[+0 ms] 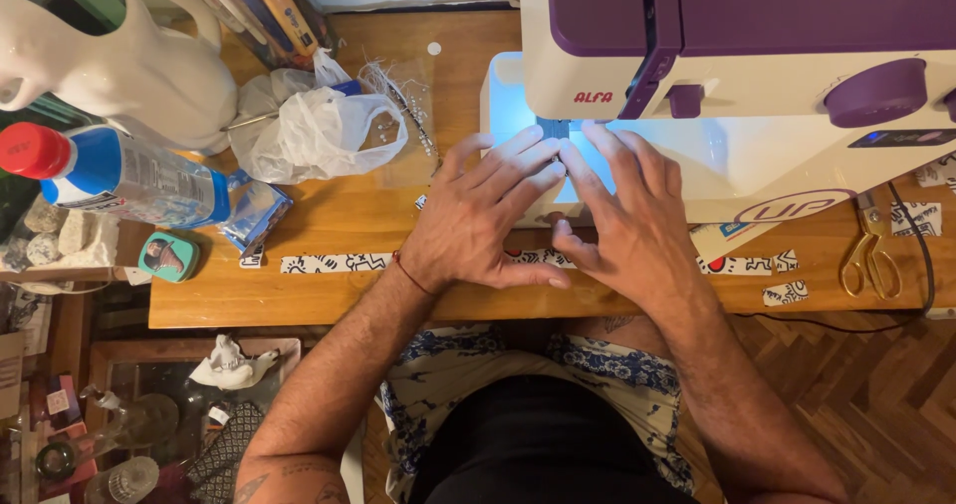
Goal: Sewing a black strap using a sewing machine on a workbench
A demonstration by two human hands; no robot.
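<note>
- Left hand (476, 220): fingers (518, 160) spread flat, gripping nothing, tips pressed on the lit bed of the white-and-purple sewing machine (737, 76).
- Right hand (627, 220): fingers likewise splayed flat, touching the left fingertips beneath the needle.
- Black-and-white printed fabric strip (334, 262): lies along the near edge of the wooden worktop (329, 210), passing under both hands.
- Gold scissors (868, 257): far right, well apart.

Just one cam, head-mounted, looking pretty much straight down and close in on the table (329, 295). Sewing machine (737, 86) fills 12 to 2 o'clock, the wearer's lap sits at 6, floor (876, 384) shows at 4. No second view to overlap with.
</note>
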